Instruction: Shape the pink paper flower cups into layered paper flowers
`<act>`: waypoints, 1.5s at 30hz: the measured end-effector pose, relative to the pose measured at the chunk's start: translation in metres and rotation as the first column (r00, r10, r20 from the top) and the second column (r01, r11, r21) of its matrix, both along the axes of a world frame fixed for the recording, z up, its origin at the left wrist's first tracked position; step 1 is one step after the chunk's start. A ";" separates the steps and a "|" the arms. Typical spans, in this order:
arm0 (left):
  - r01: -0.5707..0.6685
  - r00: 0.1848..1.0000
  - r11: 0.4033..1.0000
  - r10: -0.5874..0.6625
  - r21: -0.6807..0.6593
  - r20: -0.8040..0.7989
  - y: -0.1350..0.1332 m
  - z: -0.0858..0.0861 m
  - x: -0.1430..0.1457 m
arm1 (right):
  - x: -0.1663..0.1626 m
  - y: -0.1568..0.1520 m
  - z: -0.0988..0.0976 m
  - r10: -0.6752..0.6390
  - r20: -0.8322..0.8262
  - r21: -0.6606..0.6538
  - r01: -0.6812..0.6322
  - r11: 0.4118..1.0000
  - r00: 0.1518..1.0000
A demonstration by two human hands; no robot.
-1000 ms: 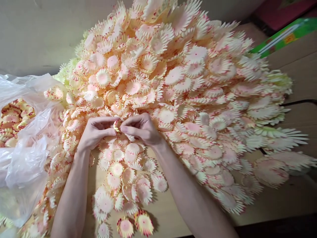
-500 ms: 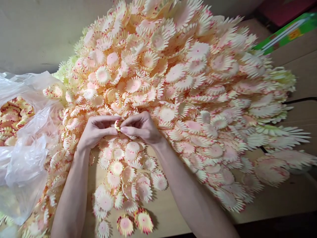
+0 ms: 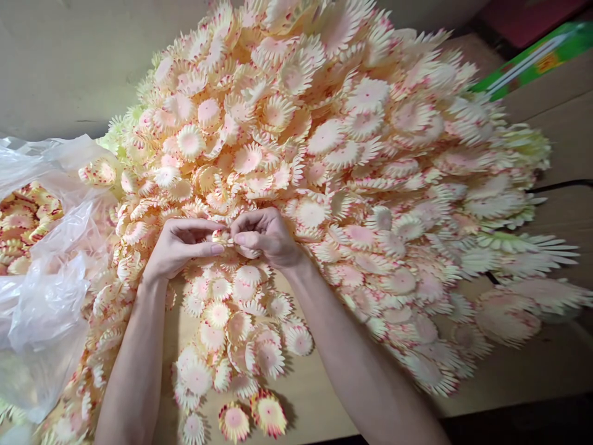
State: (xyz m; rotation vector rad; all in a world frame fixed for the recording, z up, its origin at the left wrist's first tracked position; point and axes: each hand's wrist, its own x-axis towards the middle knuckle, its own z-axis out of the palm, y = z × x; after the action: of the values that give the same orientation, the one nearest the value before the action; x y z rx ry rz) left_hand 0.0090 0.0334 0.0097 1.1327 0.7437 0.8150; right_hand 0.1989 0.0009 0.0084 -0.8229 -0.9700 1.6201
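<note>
My left hand (image 3: pixel 178 246) and my right hand (image 3: pixel 266 238) meet at the near edge of a big heap of cream and pink flower-shaped petal discs (image 3: pixel 324 154). Both hands pinch one small petal disc (image 3: pixel 222 237) between thumbs and fingertips, the fingers curled closed around it. Loose petal discs (image 3: pixel 231 334) lie scattered on the wooden tabletop (image 3: pixel 315 395) between my forearms.
A clear plastic bag (image 3: pixel 41 272) holding more petal discs lies at the left. A green box (image 3: pixel 532 59) sits at the far right behind the heap. A dark cable (image 3: pixel 563 185) runs along the right side. A pale wall stands behind.
My hands have closed in slightly on the small disc, with the right fingers shifting a little toward the left hand. The heap and bag stay put.
</note>
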 end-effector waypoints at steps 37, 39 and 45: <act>-0.055 0.996 0.998 0.056 -0.013 0.063 0.000 0.006 0.006 | -0.002 0.001 -0.001 0.048 0.016 0.175 -0.050 0.983 0.999; -0.065 0.997 0.998 0.065 -0.006 0.051 0.000 0.004 0.005 | -0.003 0.001 0.000 0.050 0.005 0.188 -0.050 0.981 0.999; -0.067 0.997 0.998 0.067 0.000 0.036 0.000 0.004 0.005 | -0.002 0.000 0.001 0.071 0.000 0.172 -0.070 0.983 0.997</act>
State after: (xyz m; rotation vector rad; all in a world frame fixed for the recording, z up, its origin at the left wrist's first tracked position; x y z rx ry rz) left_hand 0.0138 0.0339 0.0134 1.0960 0.7549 0.8900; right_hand 0.1966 0.0006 0.0096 -0.6719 -1.1284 1.5728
